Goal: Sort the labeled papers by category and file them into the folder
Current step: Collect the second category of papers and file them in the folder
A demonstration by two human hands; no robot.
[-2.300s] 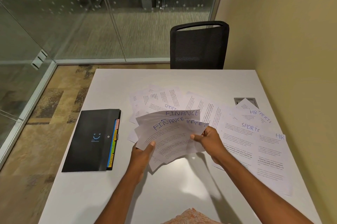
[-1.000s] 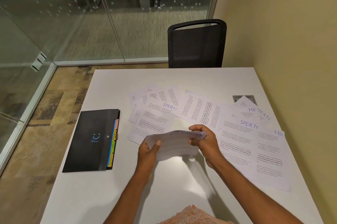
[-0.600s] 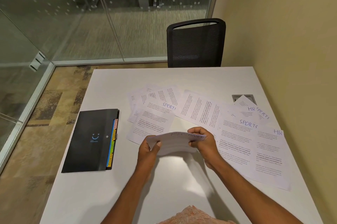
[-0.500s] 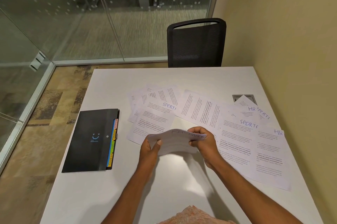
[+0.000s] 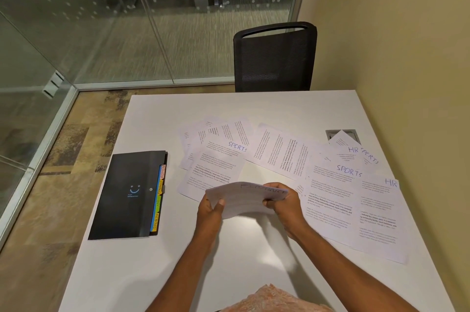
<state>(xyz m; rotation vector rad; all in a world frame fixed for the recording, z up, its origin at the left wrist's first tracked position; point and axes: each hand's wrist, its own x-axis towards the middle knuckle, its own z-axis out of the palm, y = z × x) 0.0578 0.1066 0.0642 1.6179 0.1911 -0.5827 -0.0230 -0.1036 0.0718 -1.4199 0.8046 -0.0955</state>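
A small stack of papers marked FINANCE (image 5: 244,199) is held upright just above the white table (image 5: 157,268). My left hand (image 5: 209,212) grips its left edge, and my right hand (image 5: 283,203) grips its right edge. A black expanding folder (image 5: 127,194) lies shut at the left, with coloured tabs reading SPORTS, HR, FINANCE and ADMIN along its right side. Several loose sheets lie spread beyond and to the right of my hands, among them SPORTS papers (image 5: 348,172) and HR papers (image 5: 390,183).
A black mesh chair (image 5: 274,57) stands at the table's far edge. A grey cable hatch (image 5: 330,133) shows under the papers at the right. A beige wall runs along the right side, glass partitions along the left and back.
The fanned FINANCE sheets have been squared into one compact stack between my hands. The stack has come lower and nearer to me; the papers on the table have not moved.
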